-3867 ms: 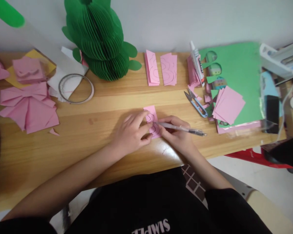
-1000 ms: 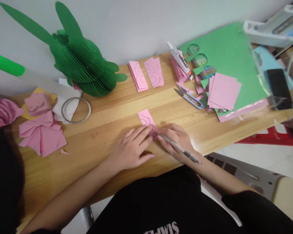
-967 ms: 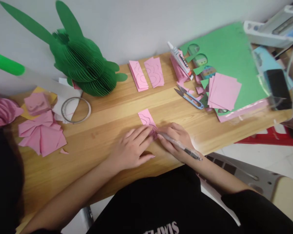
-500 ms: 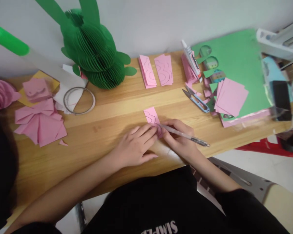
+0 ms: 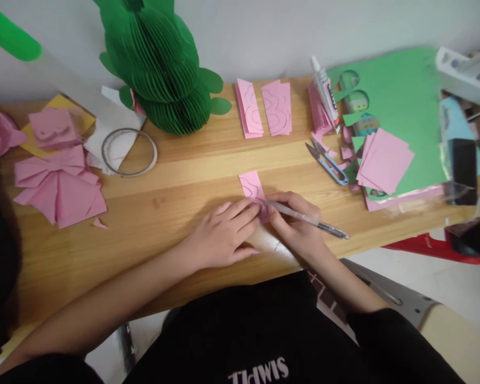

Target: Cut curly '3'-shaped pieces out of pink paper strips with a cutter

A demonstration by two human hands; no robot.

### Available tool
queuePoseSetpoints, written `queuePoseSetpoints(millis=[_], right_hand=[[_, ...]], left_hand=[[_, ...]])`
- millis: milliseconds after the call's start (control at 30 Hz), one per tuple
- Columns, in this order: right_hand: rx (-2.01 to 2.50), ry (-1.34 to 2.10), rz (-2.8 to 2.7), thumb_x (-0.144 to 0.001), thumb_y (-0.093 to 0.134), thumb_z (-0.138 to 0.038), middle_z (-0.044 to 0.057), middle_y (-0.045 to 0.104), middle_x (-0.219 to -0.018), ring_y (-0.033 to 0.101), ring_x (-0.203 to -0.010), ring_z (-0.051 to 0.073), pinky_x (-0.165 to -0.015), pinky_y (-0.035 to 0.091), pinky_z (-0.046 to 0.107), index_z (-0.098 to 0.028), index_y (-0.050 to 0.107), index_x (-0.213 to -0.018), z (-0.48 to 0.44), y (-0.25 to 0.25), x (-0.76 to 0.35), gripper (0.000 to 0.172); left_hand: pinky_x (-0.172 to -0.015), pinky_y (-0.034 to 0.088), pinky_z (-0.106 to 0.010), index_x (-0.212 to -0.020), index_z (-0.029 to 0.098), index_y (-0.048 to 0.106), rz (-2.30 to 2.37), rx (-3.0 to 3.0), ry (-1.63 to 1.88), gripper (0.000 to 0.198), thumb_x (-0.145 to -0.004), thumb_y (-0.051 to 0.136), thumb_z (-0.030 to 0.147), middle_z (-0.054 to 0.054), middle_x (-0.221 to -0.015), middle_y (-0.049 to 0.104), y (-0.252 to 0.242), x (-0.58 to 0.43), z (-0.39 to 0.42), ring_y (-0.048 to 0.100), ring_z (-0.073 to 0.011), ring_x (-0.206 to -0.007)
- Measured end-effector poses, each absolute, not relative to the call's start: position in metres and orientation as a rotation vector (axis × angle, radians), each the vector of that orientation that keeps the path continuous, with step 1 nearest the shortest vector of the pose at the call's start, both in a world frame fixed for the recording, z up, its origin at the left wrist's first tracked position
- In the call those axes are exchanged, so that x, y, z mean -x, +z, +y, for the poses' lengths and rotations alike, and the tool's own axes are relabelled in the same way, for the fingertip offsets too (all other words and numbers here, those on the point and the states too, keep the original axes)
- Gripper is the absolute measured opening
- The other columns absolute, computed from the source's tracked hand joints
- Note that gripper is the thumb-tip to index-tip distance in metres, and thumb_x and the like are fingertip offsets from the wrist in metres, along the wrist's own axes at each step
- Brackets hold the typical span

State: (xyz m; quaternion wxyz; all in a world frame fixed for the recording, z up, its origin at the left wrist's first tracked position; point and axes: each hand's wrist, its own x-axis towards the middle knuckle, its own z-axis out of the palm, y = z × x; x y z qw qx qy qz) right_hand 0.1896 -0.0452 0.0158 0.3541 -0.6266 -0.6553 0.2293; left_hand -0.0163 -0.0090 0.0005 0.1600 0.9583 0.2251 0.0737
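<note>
A small pink paper piece (image 5: 250, 183) with dark curved lines drawn on it lies on the wooden table. My left hand (image 5: 228, 234) rests flat with its fingers stretched out, the tips pressing the paper's lower part. In my right hand (image 5: 298, 221) is a clear-barrelled pen (image 5: 310, 218), its tip at the paper just beside my left fingertips. Part of the paper is hidden under my fingers. Behind it stand two folded pink papers (image 5: 278, 109) with similar outlines. To the right lie small blue-handled thread snips (image 5: 328, 162), their blades apart.
A green honeycomb paper figure (image 5: 164, 69) stands at the back left. A tape roll (image 5: 154, 160) and a pink paper bow (image 5: 64, 186) lie left. On the right are a glue tube (image 5: 327, 93), pink squares (image 5: 386, 160), green sheets (image 5: 408, 96) and paper scraps.
The view has shifted slightly, so the table items sit a little differently in the picture. Both hands keep nearly the same hold on paper and pen; the pen tip stays at the paper.
</note>
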Motion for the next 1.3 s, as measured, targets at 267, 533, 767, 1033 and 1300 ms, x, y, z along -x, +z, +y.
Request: queuePoseSetpoints(millis=[267,533,767,1033,1300], right_hand=[[1.64,0.581,-1.774,-0.089,0.061,-0.021,0.004,0.077,-0.086,0.071,-0.07,0.016,-0.063,0.056,0.029,-0.021,0.07,-0.095,-0.044,0.016,-0.189,0.011],[1.694,0.416,-1.838,-0.089,0.062,-0.024,0.002,0.075,-0.082,0.07,-0.068,0.016,-0.06,0.054,0.029,-0.023,0.068,-0.095,-0.052,0.011,-0.186,0.009],[1.711,0.345,-1.88,-0.089,0.059,-0.022,0.002,0.074,-0.079,0.07,-0.069,0.017,-0.061,0.056,0.029,-0.025,0.067,-0.094,-0.059,0.014,-0.189,0.01],[1.722,0.332,-1.876,-0.091,0.059,-0.023,0.003,0.076,-0.083,0.071,-0.071,0.017,-0.063,0.056,0.03,-0.024,0.067,-0.095,-0.058,0.014,-0.185,0.009],[1.721,0.311,-1.9,-0.087,0.059,-0.017,0.003,0.073,-0.08,0.069,-0.071,0.017,-0.063,0.055,0.029,-0.022,0.066,-0.094,-0.065,0.013,-0.189,0.012]], left_hand=[[-0.109,0.039,-0.04,-0.138,0.013,0.057,0.649,-2.752,0.216,0.056,-0.099,0.05,0.054,-0.014,-0.142,0.06,-0.001,0.016,-0.01,0.043,-0.0281,-0.141],[-0.109,0.037,-0.039,-0.134,0.015,0.059,0.664,-2.718,0.196,0.052,-0.1,0.05,0.052,-0.013,-0.142,0.06,0.002,0.014,-0.01,0.043,-0.0279,-0.142],[-0.106,0.04,-0.037,-0.13,0.014,0.061,0.65,-2.732,0.221,0.049,-0.099,0.053,0.051,-0.012,-0.14,0.061,0.002,0.012,-0.009,0.044,-0.0272,-0.14],[-0.107,0.039,-0.037,-0.131,0.013,0.06,0.644,-2.762,0.256,0.05,-0.099,0.053,0.051,-0.012,-0.139,0.063,0.003,0.013,-0.008,0.046,-0.0276,-0.138],[-0.105,0.041,-0.037,-0.128,0.013,0.062,0.65,-2.759,0.255,0.048,-0.099,0.053,0.05,-0.011,-0.138,0.064,0.004,0.011,-0.008,0.046,-0.0271,-0.138]])
